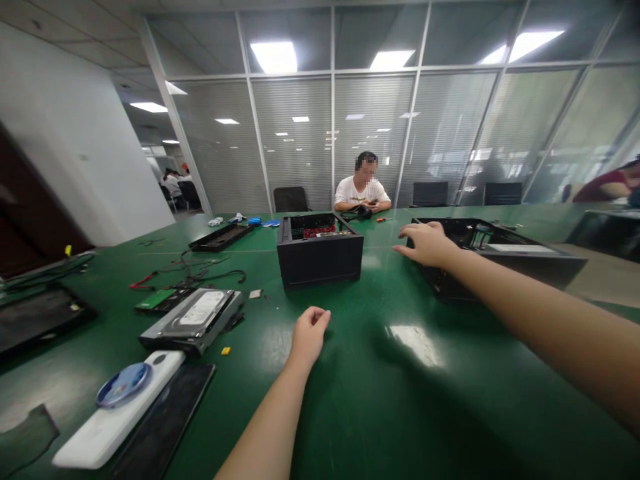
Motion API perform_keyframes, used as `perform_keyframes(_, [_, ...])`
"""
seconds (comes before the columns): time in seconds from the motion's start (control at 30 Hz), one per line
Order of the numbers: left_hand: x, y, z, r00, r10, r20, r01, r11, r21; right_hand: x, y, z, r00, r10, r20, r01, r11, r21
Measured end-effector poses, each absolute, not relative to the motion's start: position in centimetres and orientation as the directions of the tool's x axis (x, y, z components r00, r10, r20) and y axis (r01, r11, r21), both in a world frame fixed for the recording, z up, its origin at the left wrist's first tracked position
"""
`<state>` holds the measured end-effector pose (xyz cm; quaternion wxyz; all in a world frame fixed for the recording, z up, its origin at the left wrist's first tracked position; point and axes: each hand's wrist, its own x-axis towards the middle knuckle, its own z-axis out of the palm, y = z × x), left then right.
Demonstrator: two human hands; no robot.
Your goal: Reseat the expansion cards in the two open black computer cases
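Note:
My left hand (309, 333) rests on the green table (380, 387) with its fingers curled in and nothing visible in them. It lies just in front of a small open black computer case (320, 257). My right hand (425, 243) reaches out to the right. Its fingers are bent over the near left corner of a second, flatter open black case (500, 257) and touch its edge. Red and green parts show inside the small case.
A hard drive (197, 319) on a bracket, a green circuit board (153, 300), loose cables (195, 270), a white device (120, 407) and a black slab (165, 420) lie at left. A case panel (220, 237) lies farther back. A person in white (361, 193) sits across the table.

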<state>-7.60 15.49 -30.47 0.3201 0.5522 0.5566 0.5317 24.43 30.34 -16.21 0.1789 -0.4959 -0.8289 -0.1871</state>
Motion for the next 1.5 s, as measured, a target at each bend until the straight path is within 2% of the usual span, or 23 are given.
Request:
perform_keyframes(0.1, [-7.7,15.3,-30.1,-0.226,0.947,0.228,0.221,-0.178,0.959,16.8,31.2,-16.3,-0.561,0.697,0.447,0.801,0.593,0.081])
perform_keyframes(0.27, [-7.9,15.1,-29.9,-0.272,0.94,0.207,0.168,-0.166,0.972,8.3,33.3,-17.1,-0.631,0.65,0.423,0.721,0.693,0.012])
perform_keyframes(0.37, [-7.9,15.0,-30.1,-0.275,0.934,0.227,0.175,-0.184,0.967,6.4,34.7,-17.1,-0.626,0.68,0.382,0.737,0.676,0.006])
perform_keyframes(0.57, [-8.1,14.8,-30.0,-0.335,0.893,0.3,0.236,-0.229,0.944,6.0,35.8,-16.7,-0.591,0.705,0.393,0.77,0.638,0.014])
perform_keyframes(0.73, [-9.2,14.5,-29.3,-0.456,0.821,0.344,0.137,-0.317,0.939,6.6,34.0,-17.1,-0.576,0.685,0.447,0.781,0.622,0.053])
perform_keyframes(0.87, [-10.0,14.2,-28.7,-0.645,0.683,0.343,0.136,-0.339,0.931,8.6,30.3,-17.4,-0.569,0.678,0.465,0.787,0.614,0.067])
perform_keyframes(0.97, [-10.3,14.3,-28.7,-0.696,0.63,0.345,0.154,-0.338,0.928,10.8,26.1,-17.8,-0.522,0.682,0.513,0.81,0.585,0.046])
perform_keyframes(1.1, [-10.5,14.8,-29.0,-0.697,0.638,0.327,0.1,-0.365,0.926,14.3,19.6,-18.2,-0.462,0.665,0.588,0.814,0.581,-0.017])
perform_keyframes(1.23, [-10.4,15.0,-28.8,-0.687,0.684,0.243,-0.015,-0.348,0.937,17.5,13.4,-17.8,-0.449,0.673,0.587,0.805,0.59,-0.06])
perform_keyframes(1.5, [-8.9,14.4,-27.1,-0.53,0.8,0.28,0.032,-0.311,0.95,22.6,1.4,-16.1,-0.565,0.628,0.534,0.769,0.636,0.065])
